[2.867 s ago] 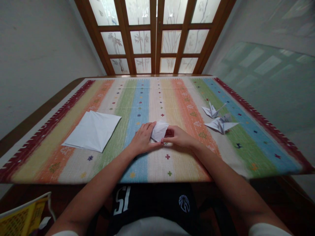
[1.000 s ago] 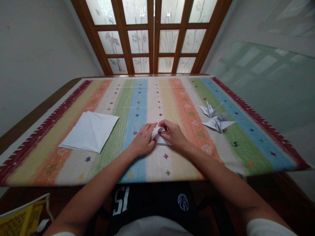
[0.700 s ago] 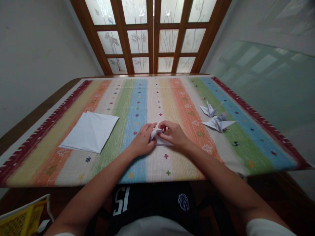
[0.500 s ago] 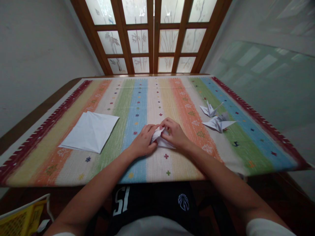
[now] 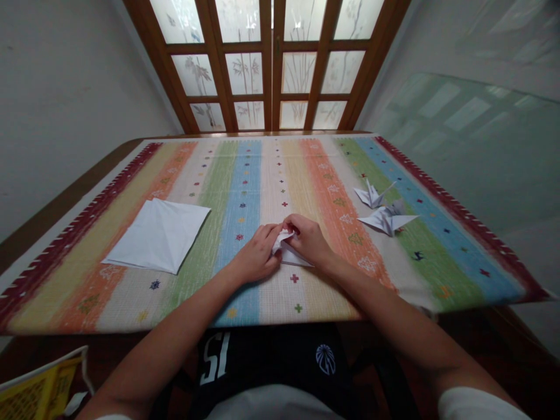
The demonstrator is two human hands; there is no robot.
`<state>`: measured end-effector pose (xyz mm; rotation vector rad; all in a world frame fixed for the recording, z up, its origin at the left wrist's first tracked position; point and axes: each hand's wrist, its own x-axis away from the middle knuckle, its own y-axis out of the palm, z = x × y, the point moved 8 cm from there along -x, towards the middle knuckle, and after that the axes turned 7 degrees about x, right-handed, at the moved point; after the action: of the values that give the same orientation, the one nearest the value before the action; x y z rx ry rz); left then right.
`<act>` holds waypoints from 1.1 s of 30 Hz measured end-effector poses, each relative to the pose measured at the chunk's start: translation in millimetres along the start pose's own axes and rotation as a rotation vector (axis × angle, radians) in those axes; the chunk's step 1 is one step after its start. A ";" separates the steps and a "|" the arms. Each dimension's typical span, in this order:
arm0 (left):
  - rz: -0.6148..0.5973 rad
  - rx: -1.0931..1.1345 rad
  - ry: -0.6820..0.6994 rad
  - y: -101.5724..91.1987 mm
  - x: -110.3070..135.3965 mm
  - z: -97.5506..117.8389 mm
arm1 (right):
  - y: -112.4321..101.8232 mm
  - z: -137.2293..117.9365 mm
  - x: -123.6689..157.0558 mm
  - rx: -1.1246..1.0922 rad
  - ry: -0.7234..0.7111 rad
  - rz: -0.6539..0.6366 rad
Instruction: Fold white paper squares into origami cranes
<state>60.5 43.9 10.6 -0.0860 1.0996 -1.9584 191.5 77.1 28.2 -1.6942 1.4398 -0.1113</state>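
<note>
Paper: small and white (image 5: 289,252), folded thick into a bunched wedge. One flat, pointed flap lies out on the surface under the right hand. Thin matte stock with sharp creases.
Where: middle of the surface (image 5: 262,175), toward the near edge, where the blue stripe meets the cream one, caught between both hands.
Left hand: there it is (image 5: 255,258), fingers (image 5: 268,232) curled shut against the paper's left side.
Right hand: it (image 5: 310,240) comes in from the other side with its fingertips pinched on the paper's top, hiding much of the fold.
Cloth: coarse woven cover (image 5: 437,245) in long stripes of dark red, yellow, orange, green and blue, dotted with tiny crosses.
Sheet: a flat white square (image 5: 160,234), creased corner to corner, well off to the left.
Cranes: two folded white birds (image 5: 380,209) on the right, close together, with pointed wings and necks.
</note>
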 end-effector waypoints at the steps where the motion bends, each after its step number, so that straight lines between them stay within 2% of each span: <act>1: 0.003 -0.001 0.000 0.3 -0.1 -0.2 | 0.5 -0.6 0.3 -0.004 -0.001 0.000; 9: 0.036 0.007 -0.028 -3.4 -0.7 -3.6 | -2.7 -10.8 2.5 -0.044 -0.114 0.017; 15: 0.067 0.027 -0.066 -9.6 -0.3 -5.5 | -0.3 -9.3 2.5 -0.127 -0.064 -0.119; 20: 0.078 0.038 -0.065 -13.5 -1.0 -2.6 | -0.1 -13.6 4.3 -0.195 -0.079 -0.193; 29: 0.079 0.109 -0.018 -21.7 -0.7 7.5 | 6.0 15.3 2.0 -0.238 0.101 -0.115; 33: 0.094 0.156 0.006 -25.8 -0.1 9.9 | 13.5 21.1 3.7 -0.278 0.160 -0.200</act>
<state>48.1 43.5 35.3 0.0551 0.9344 -1.9535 194.7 86.5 4.9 -2.0968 1.4504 -0.1655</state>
